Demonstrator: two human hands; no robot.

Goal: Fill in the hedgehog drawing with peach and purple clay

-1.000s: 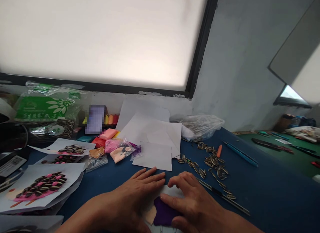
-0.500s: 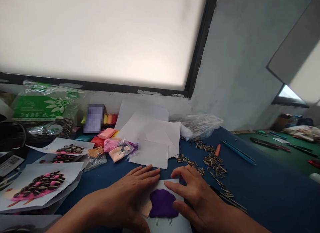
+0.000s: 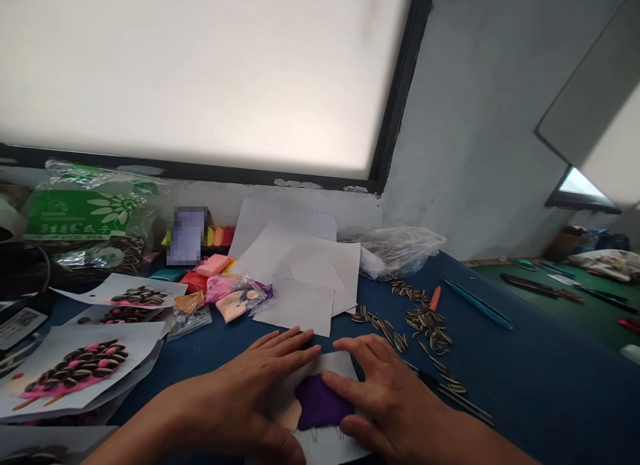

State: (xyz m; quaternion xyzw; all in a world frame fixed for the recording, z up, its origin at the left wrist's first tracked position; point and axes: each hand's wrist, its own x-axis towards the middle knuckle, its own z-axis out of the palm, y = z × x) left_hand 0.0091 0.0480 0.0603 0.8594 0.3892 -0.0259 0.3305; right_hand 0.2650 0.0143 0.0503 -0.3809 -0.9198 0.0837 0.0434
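A flat patch of purple clay (image 3: 323, 404) covers most of a drawn shape on a white paper card (image 3: 325, 448). At its left edge sits a small beige clay piece (image 3: 289, 417), and two little drawn legs show below. My left hand (image 3: 250, 392) lies along the card's left side, fingers stretched out, thumb near the lower edge. My right hand (image 3: 385, 392) rests over the right side, its index finger and thumb touching the purple clay, fingers apart. Part of the card is hidden under both hands.
Sunflower seeds (image 3: 430, 325), an orange stick (image 3: 435, 298) and blue tweezers (image 3: 477, 304) lie right of the card. White sheets (image 3: 305, 252) and bagged coloured clay (image 3: 235, 295) lie behind it. Finished seed-covered pictures (image 3: 85, 372) are stacked left, before a green seed bag (image 3: 75, 212).
My right hand has shifted slightly left, bringing its index finger onto the purple clay's upper edge. The card has moved a little up and left. My left hand stays nearly in place.
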